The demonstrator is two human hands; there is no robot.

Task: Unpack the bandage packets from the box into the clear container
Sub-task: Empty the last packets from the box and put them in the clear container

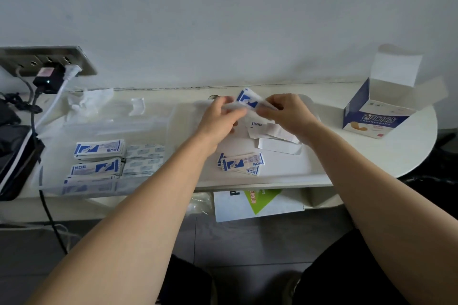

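Both my hands meet above the middle of the white table. My left hand [221, 116] and my right hand [285, 112] together pinch a few blue-and-white bandage packets [247, 98], held fanned out. More loose packets [241, 163] lie on the table below my hands, next to white paper sheets [277, 140]. The clear container [158, 129] stands at the left and holds several stacked packets [99, 150]. The open blue-and-white box [379, 111] stands at the far right with its flap up.
A wall socket plate [47, 59] with a black adapter and cables is at the back left. A dark bag [14, 156] lies at the left edge. Crumpled white wrap [86, 103] sits behind the container. A booklet [257, 202] lies on the shelf under the table.
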